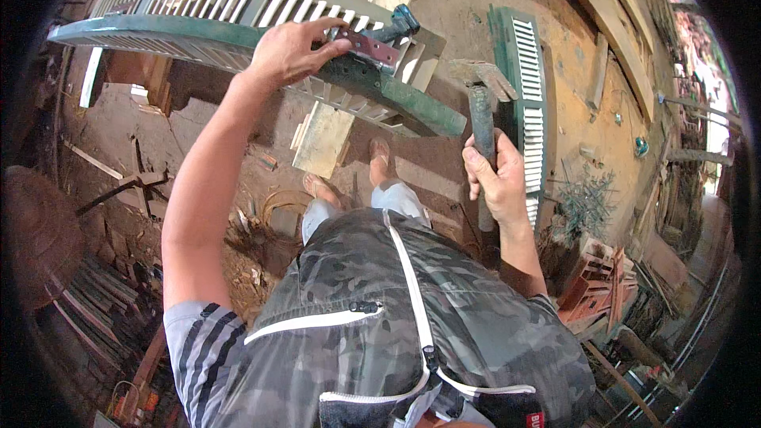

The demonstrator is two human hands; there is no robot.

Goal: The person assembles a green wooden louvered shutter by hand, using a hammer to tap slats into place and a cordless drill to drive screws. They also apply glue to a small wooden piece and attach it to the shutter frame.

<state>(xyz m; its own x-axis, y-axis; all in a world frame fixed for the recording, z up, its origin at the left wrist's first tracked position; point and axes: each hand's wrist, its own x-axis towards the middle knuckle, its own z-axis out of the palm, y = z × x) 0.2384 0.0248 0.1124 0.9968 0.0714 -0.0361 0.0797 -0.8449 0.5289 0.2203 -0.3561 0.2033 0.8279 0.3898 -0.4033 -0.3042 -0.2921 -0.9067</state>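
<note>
Workshop, brown dirt floor [452, 0], lit at the right edge, wood scrap around both sides. Long green slatted frame [230, 36] spans upper left to centre, in front of the person. Second green frame [509, 55], white slats, to the right. Long timbers [609, 28] lie on the floor at upper right. Pale wood block [323, 139] sits below the near rail, close to the feet.

Right hand [498, 178]: fingers wrapped round the handle of a hammer [481, 115], thumb across the front. Head up, well right of the left hand, handle end sticking out below the fist.

Left hand [297, 55]: over the near rail, thumb and forefinger pinching the left end of a reddish metal plate [371, 49] with holes. Rest of the plate extends right from the fingertips, along the rail top. Blue-and-black tool [403, 22] just beyond it; can't tell if touching.
</note>
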